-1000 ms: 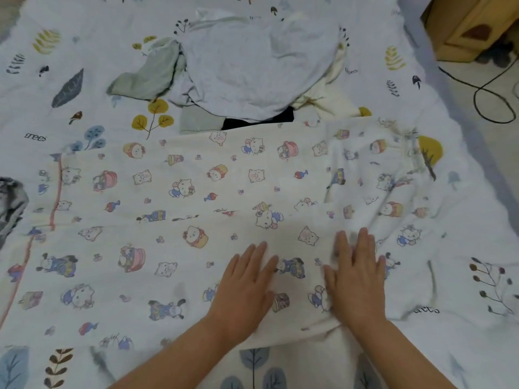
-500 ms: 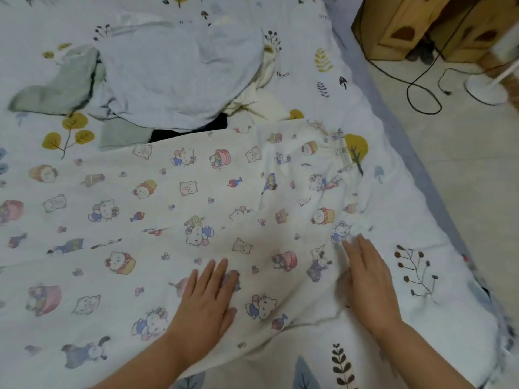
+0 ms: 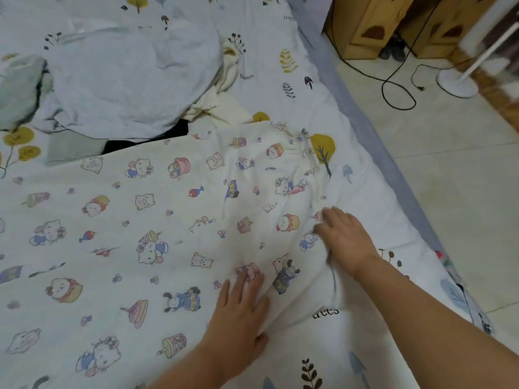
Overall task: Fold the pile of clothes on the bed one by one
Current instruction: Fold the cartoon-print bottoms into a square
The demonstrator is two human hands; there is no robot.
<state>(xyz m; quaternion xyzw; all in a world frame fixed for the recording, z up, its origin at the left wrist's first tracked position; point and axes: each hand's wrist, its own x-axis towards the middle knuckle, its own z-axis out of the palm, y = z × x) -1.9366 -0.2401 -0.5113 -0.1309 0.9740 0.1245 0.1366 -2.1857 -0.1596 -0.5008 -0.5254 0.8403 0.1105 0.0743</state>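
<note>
Far left, 10 o'clock: pale green garment [image 3: 19, 91], crumpled, at the edge of the pile of clothes [image 3: 134, 80]. Over the pile lies a light grey garment [image 3: 126, 77]; a black piece [image 3: 146, 137] shows under its near edge, and a cream piece [image 3: 222, 108] sticks out at its right side.

Centre: cartoon-print garment [image 3: 134, 220], white with small cat and cup figures, lies spread flat across the bed sheet [image 3: 283, 35], reaching from the left edge to about 2 o'clock. Its gathered waistband [image 3: 304, 153] sits at the right end.

6 o'clock: left hand [image 3: 238, 313] lies palm down on the print garment near its lower edge, fingers straight and a little spread, pressing the cloth.

3 o'clock: right hand [image 3: 342, 237] rests on the garment's right border; fingertips blurred, cannot tell whether they pinch the cloth or only press it.

Far right, 1 o'clock: tiled floor [image 3: 449, 178], black cable [image 3: 398, 94], white fan base [image 3: 456, 85], wooden furniture [image 3: 373, 26].
</note>
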